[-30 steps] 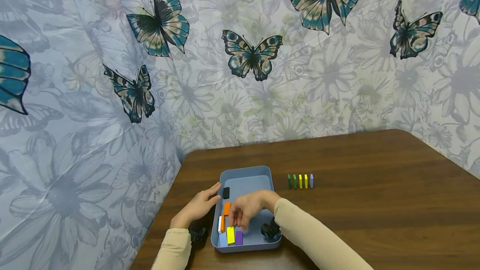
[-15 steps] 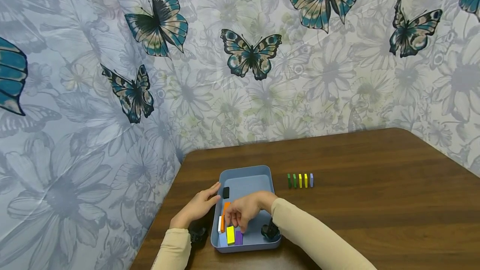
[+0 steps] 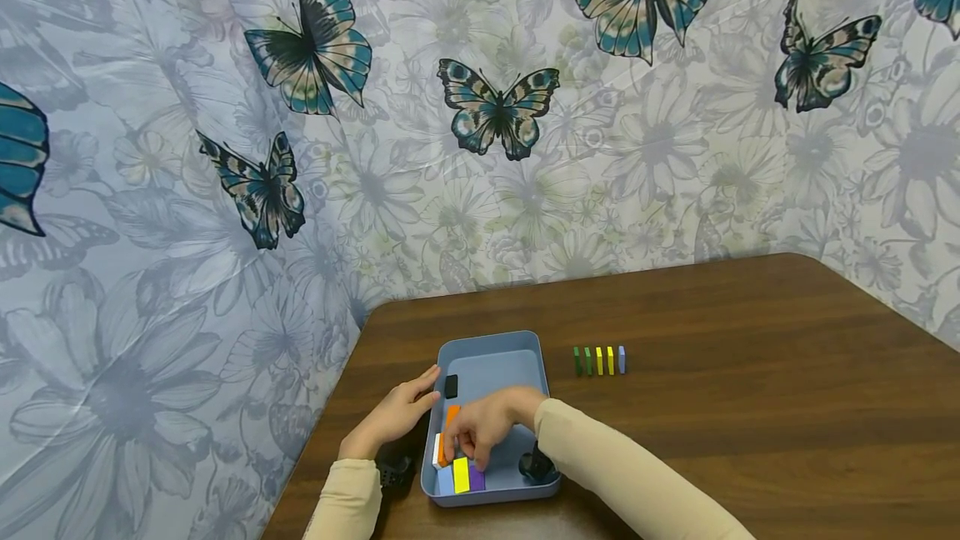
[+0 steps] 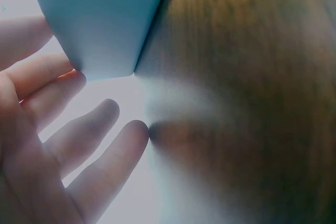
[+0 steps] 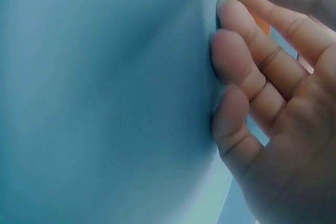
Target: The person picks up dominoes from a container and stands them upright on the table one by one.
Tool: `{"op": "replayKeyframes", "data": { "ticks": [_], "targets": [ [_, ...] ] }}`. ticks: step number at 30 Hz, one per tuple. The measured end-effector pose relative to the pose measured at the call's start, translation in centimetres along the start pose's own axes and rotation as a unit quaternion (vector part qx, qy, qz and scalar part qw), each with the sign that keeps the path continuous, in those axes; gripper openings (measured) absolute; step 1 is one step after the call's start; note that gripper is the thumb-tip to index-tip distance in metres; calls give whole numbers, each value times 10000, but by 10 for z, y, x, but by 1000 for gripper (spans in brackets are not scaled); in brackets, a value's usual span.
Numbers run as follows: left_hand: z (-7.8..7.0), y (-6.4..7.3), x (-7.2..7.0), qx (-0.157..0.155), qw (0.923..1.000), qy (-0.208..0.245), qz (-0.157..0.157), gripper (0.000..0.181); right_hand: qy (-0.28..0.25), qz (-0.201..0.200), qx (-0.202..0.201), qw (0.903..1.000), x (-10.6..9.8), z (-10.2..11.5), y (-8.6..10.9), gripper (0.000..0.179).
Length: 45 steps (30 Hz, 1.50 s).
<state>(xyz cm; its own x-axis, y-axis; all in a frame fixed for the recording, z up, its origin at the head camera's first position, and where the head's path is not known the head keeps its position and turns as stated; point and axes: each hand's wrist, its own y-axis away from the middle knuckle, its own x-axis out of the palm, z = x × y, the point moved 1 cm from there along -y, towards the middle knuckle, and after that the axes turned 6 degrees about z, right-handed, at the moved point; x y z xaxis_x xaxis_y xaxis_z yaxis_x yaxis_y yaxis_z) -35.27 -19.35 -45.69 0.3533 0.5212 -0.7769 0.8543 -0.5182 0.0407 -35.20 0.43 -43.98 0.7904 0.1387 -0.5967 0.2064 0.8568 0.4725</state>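
Note:
In the head view, my left hand (image 3: 393, 415) lies at the left wall of a blue-grey tray (image 3: 491, 343). Its fingertips touch the wall, fingers extended. My right hand (image 3: 491, 423) reaches down inside the tray, thumb and index finger spread apart. The index fingertip is beside an orange block (image 3: 453, 415), and the thumb is by a purple block (image 3: 477, 479). Between them, slightly nearer, sits a yellow block (image 3: 461, 476). A light blue block (image 3: 446, 481) and a white block (image 3: 437, 450) lie left of it. The right wrist view shows the remaining fingers bent near the tray floor (image 5: 115, 103).
A black block (image 3: 452, 387) lies farther back in the tray. Right of the tray, several thin blocks stand in a row on the brown table (image 3: 712, 407): green, yellow (image 3: 611, 361) and light blue (image 3: 622, 360). A butterfly-patterned wall covering (image 3: 405, 215) rises behind the table.
My right hand has shifted slightly left and nearer, its index finger now covering more of the orange pieces. The left hand keeps its place at the tray wall.

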Motion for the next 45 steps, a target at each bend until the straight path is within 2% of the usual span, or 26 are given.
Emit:
{"op": "replayKeyframes", "data": {
  "ticks": [5, 10, 15, 23, 28, 30, 32, 35, 38, 45],
  "targets": [
    [-1, 1, 0, -4, 10000, 32, 19, 56, 16, 157, 32, 9999, 1, 2, -1, 35],
    [-2, 0, -1, -90, 9999, 77, -12, 54, 270, 169, 44, 9995, 0, 4, -1, 27],
    [-1, -1, 0, -130, 9999, 98, -3, 55, 271, 143, 65, 9995, 0, 5, -1, 19],
    [-2, 0, 1, -42, 9999, 94, -5, 55, 229, 18, -10, 9997, 3, 6, -1, 14],
    [-1, 0, 1, -72, 9999, 129, -29, 56, 240, -59, 102, 9996, 3, 5, -1, 14],
    [-9, 2, -1, -99, 9998, 168, -34, 54, 291, -67, 121, 9995, 3, 6, -1, 14],
    [-9, 2, -1, -90, 9998, 175, -80, 53, 363, -98, 132, 9992, 3, 7, 0, 13],
    [-8, 2, 0, -53, 9998, 142, -115, 53, 451, -215, 133, 9987, 3, 10, 3, 12],
    [2, -1, 2, -21, 9999, 105, -97, 56, 480, -321, 144, 9982, 4, 11, 4, 11],
    [1, -1, 1, -11, 9998, 171, 24, 55, 395, -463, 38, 9981, 7, 10, 5, 12]
  ]
}}
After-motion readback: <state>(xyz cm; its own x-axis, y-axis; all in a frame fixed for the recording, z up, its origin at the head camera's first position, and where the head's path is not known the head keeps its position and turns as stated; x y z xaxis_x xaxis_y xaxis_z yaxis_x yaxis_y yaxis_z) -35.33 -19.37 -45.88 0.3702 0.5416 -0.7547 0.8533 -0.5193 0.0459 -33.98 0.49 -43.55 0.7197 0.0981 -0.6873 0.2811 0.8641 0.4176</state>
